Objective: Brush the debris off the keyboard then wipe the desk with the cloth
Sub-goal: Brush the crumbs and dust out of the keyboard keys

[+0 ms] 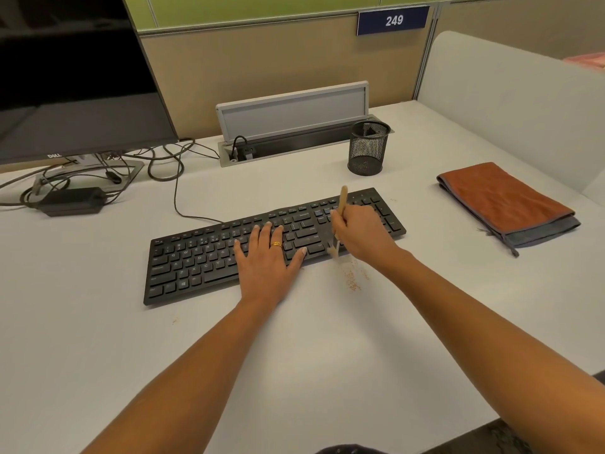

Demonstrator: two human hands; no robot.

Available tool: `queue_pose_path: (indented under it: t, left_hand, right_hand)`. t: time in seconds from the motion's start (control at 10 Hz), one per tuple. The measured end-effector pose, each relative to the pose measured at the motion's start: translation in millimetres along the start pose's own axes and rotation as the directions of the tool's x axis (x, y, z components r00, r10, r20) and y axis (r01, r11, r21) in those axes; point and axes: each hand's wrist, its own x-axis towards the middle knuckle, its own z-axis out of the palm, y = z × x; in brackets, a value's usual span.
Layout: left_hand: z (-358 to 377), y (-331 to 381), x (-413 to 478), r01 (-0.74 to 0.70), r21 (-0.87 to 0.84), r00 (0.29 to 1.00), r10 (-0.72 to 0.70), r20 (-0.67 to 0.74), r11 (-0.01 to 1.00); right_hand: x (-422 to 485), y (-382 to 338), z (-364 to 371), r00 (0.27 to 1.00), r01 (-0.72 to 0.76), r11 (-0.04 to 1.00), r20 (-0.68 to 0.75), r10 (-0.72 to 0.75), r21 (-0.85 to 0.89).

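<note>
Right hand (363, 234) grips brush (343, 199), left hand (266, 257) spread on keyboard (196, 257); mesh cup (366, 149) behind, cloth (501, 194) aside.

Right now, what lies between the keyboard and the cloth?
Only bare desk separates the keyboard from the cloth, as the head view shows. The debris lies in front of the keyboard, not in that gap.
</note>
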Motion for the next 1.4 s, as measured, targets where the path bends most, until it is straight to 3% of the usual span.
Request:
queue_pose_path:
  t: [0.2, 0.3, 0.4, 0.5, 0.6, 0.7, 0.8, 0.9, 1.0, 1.1, 1.3, 1.4]
  left_hand:
    - [0, 1, 0, 0.000, 0.008, 1.000, 0.000, 0.001, 1.000]
    - [0, 0, 0, 0.002, 0.007, 1.000, -0.002, 0.004, 1.000]
    - [0, 0, 0, -0.001, 0.008, 1.000, 0.001, 0.001, 1.000]
    - [0, 0, 0, -0.002, 0.009, 1.000, 0.002, 0.004, 1.000]
    - [0, 0, 0, -0.001, 0.008, 1.000, 0.001, 0.005, 1.000]
    - [0, 0, 1, -0.003, 0.005, 1.000, 0.003, 0.003, 1.000]
    - [0, 0, 1, -0.003, 0.004, 1.000, 0.003, 0.000, 1.000]
    - [0, 0, 1, -0.005, 0.006, 1.000, 0.005, 0.003, 1.000]
    - [0, 0, 1, -0.003, 0.015, 1.000, 0.003, 0.004, 1.000]
    - [1, 0, 1, -0.003, 0.006, 1.000, 0.003, 0.005, 1.000]
    - [1, 0, 0, -0.007, 0.016, 1.000, 0.007, 0.000, 1.000]
    - [1, 0, 1, -0.008, 0.010, 1.000, 0.008, 0.001, 1.000]
  right_hand:
    - [0, 2, -7, 0.999, 0.026, 0.994, -0.042, -0.022, 0.103]
    - [-5, 4, -6, 0.996, 0.022, 0.993, 0.078, -0.031, 0.113]
    - [-7, 6, -12, 0.997, 0.025, 0.998, 0.078, -0.029, 0.057]
    - [-7, 9, -17, 0.999, 0.014, 0.999, -0.039, -0.013, 0.029]
    - [-9, 10, -15, 0.995, -0.024, 0.993, -0.088, 0.034, 0.113]
    - [-12, 9, -10, 0.997, -0.069, 0.992, -0.011, 0.071, 0.108]
    - [-11, 10, -11, 0.996, -0.072, 0.993, -0.036, 0.075, 0.093]
    - [-7, 15, -15, 0.984, -0.062, 0.996, -0.162, 0.072, 0.070]
    - [-3, 16, -18, 0.998, -0.036, 0.981, -0.050, 0.046, 0.190]
    - [1, 18, -20, 0.992, -0.008, 0.986, 0.125, -0.013, 0.167]
    - [15, 19, -35, 0.974, 0.072, 0.996, 0.218, -0.057, -0.060]
    - [21, 18, -41, 0.969, 0.076, 0.995, 0.239, -0.058, -0.064]
